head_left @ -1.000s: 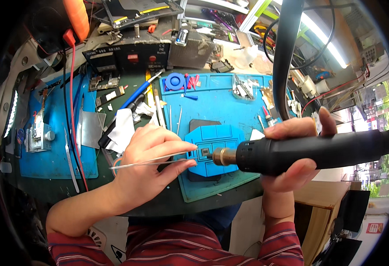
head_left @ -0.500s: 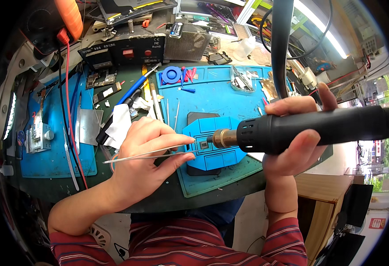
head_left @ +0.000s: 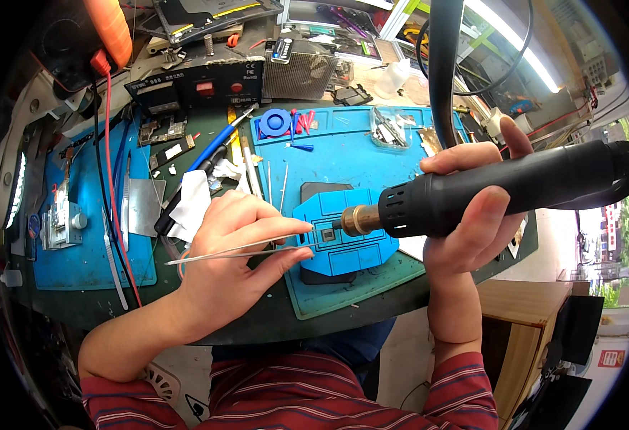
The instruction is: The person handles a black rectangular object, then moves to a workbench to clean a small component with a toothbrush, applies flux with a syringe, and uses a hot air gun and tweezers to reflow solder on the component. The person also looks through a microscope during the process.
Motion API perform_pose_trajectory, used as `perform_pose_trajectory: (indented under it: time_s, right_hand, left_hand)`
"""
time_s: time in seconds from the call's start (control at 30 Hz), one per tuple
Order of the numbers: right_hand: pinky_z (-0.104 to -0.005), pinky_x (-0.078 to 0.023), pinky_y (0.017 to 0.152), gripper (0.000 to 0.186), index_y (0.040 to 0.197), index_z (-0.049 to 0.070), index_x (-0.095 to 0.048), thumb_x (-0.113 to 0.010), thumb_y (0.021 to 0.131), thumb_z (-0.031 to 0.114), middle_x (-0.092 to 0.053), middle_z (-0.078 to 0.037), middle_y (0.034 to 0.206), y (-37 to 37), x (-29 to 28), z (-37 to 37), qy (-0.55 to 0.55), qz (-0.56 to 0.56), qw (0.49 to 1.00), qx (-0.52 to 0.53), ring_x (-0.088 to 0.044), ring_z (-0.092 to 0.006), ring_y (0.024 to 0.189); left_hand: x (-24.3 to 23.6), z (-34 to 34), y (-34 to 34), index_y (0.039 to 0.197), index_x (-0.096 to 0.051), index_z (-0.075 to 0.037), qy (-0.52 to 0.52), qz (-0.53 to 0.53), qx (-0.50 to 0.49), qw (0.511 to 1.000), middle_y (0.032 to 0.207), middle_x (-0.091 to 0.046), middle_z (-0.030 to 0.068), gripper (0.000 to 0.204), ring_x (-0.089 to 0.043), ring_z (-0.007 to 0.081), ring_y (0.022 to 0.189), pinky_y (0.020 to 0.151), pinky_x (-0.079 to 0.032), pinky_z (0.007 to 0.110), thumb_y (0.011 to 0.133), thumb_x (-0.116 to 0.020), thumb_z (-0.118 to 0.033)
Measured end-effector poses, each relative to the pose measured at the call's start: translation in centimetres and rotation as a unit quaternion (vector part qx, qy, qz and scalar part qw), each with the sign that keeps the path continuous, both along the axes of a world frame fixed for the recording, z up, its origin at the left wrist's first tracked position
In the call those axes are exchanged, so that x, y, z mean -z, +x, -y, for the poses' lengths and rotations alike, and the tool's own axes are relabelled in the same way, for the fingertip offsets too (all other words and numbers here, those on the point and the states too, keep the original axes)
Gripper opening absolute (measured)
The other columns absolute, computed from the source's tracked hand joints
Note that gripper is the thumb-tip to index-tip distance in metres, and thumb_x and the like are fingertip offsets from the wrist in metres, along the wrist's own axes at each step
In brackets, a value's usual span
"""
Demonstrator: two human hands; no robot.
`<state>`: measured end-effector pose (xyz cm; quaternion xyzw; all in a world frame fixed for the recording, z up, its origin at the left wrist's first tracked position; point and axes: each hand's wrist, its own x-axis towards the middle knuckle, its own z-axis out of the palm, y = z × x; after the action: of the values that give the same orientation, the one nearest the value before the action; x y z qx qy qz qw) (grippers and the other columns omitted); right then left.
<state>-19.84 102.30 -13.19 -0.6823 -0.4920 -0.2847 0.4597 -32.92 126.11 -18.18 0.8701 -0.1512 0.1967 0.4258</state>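
Note:
Between the thumb and fingers of my left hand [head_left: 239,247] is a pair of metal tweezers [head_left: 214,256], its tips reaching over the middle of a blue octagonal holder [head_left: 346,259]. A small dark square chip [head_left: 328,234] sits there, close to the tweezer tips; whether they touch it I cannot tell. My right hand [head_left: 465,229] is wrapped round a black hot air gun [head_left: 429,206]. Its brass-coloured nozzle [head_left: 361,220] hangs over the holder, pointing left towards the chip. Beneath the holder shows a dark flat block [head_left: 316,190].
A blue work mat [head_left: 311,297] lies under the holder. Blue and black-handled tools [head_left: 221,136] and white paper [head_left: 192,204] lie left of it. Farther back stand a black control box [head_left: 192,87] and a clear parts tray [head_left: 391,131]. A black cable [head_left: 443,72] hangs above my right hand.
The hot air gun has tilted, its rear end rising and its nozzle shifting slightly left. My left hand and the tweezers stay nearly where they were.

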Motion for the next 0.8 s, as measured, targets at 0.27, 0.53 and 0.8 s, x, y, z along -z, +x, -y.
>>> perform_pose_trajectory:
  time_s: [0.27,0.53,0.8]
  right_hand:
    - [-0.0341,-0.039,0.105,0.059,0.124,-0.005,-0.047,-0.059,0.1,0.047,-0.072,-0.01,0.088,1.1,1.2,0.7,-0.015,0.061,0.997,0.052,-0.062,-0.0149,0.091]
    - [-0.0262,-0.05,0.085,0.082,0.139,-0.011,-0.037,-0.07,0.095,0.05,-0.073,-0.008,0.09,-1.2,0.4,-0.3,0.045,-0.14,0.989,-0.011,-0.063,-0.0107,0.076]
    - [-0.0251,-0.053,0.078,0.086,0.144,-0.01,-0.038,-0.079,0.09,0.043,-0.074,-0.016,0.1,-2.3,1.2,-1.7,0.124,-0.187,0.971,-0.084,-0.068,-0.0136,0.079]
  left_hand:
    - [-0.1,0.1,0.1,0.108,-0.079,-0.01,0.004,0.001,0.004,1.0,0.089,-0.065,0.0031,0.032,-0.056,0.0207,0.083,0.073,-0.044,0.032,0.078,-0.09,-0.015]
    - [0.0,0.0,0.0,0.108,-0.079,-0.01,0.001,0.002,-0.001,1.0,0.089,-0.065,0.003,0.032,-0.056,0.0207,0.083,0.072,-0.043,0.032,0.078,-0.09,-0.015]
    - [-0.1,0.0,0.0,0.108,-0.079,-0.01,0.007,-0.001,-0.005,1.0,0.089,-0.065,0.003,0.033,-0.056,0.0209,0.083,0.073,-0.044,0.033,0.077,-0.09,-0.015]
